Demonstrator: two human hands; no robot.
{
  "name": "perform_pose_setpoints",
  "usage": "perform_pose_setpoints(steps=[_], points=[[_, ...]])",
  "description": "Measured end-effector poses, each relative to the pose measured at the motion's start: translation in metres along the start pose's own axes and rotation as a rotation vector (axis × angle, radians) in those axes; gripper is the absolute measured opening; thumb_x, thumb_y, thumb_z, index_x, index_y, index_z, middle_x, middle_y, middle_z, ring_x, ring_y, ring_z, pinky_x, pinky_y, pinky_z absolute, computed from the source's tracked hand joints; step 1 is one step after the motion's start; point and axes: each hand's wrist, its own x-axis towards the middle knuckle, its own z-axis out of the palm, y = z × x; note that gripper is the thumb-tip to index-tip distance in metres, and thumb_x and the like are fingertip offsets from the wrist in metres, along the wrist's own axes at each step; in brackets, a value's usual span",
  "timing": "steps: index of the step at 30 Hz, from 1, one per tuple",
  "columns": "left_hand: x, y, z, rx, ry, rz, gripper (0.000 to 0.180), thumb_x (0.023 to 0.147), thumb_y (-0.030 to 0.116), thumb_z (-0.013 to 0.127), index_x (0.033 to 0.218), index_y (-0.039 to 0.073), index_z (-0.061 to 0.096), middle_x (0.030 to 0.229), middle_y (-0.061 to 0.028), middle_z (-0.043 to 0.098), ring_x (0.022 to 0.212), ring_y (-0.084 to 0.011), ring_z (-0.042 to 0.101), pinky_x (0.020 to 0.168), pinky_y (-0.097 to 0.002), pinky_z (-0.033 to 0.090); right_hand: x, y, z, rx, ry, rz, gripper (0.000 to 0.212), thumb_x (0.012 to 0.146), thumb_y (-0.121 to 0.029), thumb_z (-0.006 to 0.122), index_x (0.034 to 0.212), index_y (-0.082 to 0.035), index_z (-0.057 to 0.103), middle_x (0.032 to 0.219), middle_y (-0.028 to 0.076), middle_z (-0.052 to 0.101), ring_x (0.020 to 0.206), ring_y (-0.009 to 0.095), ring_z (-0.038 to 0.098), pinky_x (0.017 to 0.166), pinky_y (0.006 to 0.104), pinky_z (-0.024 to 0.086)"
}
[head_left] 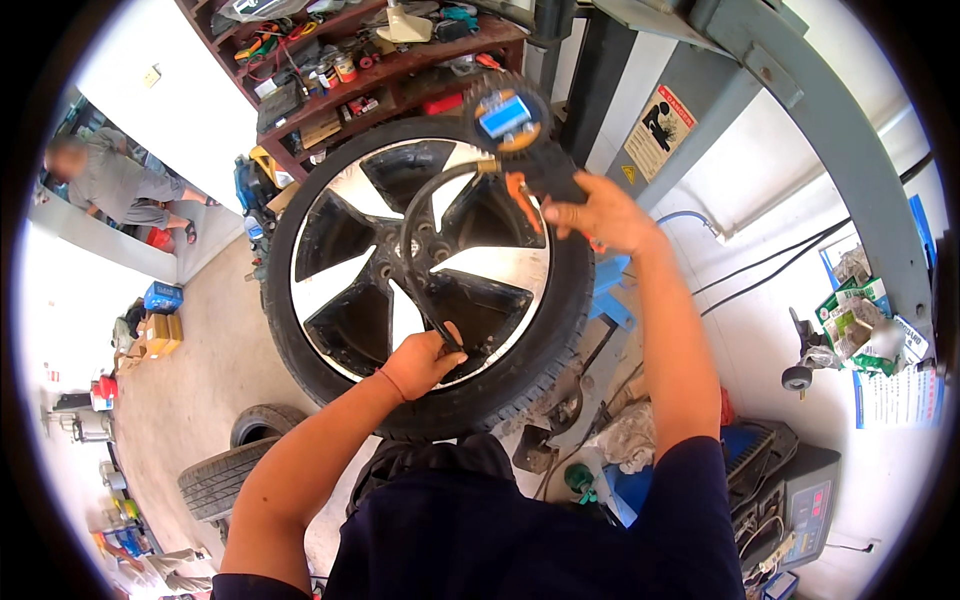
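A car wheel (pixel 470 262) with a black tyre (pixel 290 330) and a five-spoke black and silver rim lies face up before me. My right hand (pixel 605 212) grips a digital tyre inflator (pixel 512 115) with a lit blue display and an orange lever, held above the tyre's far right side. From its brass fitting a black hose (pixel 408 235) curves down over the spokes to the near edge of the rim. There my left hand (pixel 425 364) pinches the hose end against the rim. The valve itself is hidden by my fingers.
Dark red shelves (pixel 400 75) full of tools stand behind the wheel. A grey lift post (pixel 680 130) rises at the right. Two loose tyres (pixel 225 478) sit at the lower left. A machine with a control panel (pixel 808 500) stands lower right. Another person (pixel 125 180) sits far left.
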Motion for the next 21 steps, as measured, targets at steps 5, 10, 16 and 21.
perform_pose_setpoints(steps=[5,10,16,21], points=[[-0.003,-0.002,0.0,-0.038,-0.035,-0.086,0.017,0.092,0.015,0.071,0.097,0.005,0.058,0.07,-0.0109,0.06,0.064,-0.0258,0.06,0.065,-0.0366,0.047,0.013,-0.007,-0.017,0.043,-0.08,0.053,0.035,0.089,-0.031,0.076,0.107,-0.003,0.064,0.097,0.008,0.071,0.084,0.017,0.068,0.071,0.0296,0.055],[0.0,-0.001,-0.004,-0.027,-0.052,-0.113,0.018,0.091,0.015,0.072,0.097,0.005,0.058,0.07,-0.0104,0.059,0.064,-0.0254,0.057,0.065,-0.0363,0.046,0.016,-0.015,-0.012,0.095,-0.084,-0.017,0.033,0.09,-0.031,0.075,0.105,-0.004,0.064,0.093,0.008,0.071,0.09,0.019,0.071,0.071,0.0307,0.056],[-0.001,-0.004,-0.001,-0.069,-0.029,-0.067,0.018,0.091,0.015,0.072,0.097,0.005,0.058,0.07,-0.0103,0.058,0.064,-0.025,0.057,0.065,-0.0362,0.047,0.026,-0.013,-0.009,0.069,-0.099,-0.011,0.032,0.091,-0.03,0.074,0.106,-0.003,0.063,0.094,0.008,0.071,0.091,0.019,0.071,0.072,0.0313,0.056],[-0.001,-0.003,-0.002,-0.059,-0.027,-0.051,0.019,0.091,0.015,0.072,0.097,0.005,0.058,0.071,-0.011,0.059,0.064,-0.0257,0.058,0.065,-0.0366,0.047,0.025,-0.007,-0.004,0.129,-0.056,-0.036,0.039,0.09,-0.032,0.076,0.112,-0.001,0.066,0.097,0.009,0.073,0.093,0.018,0.069,0.075,0.0325,0.058]])
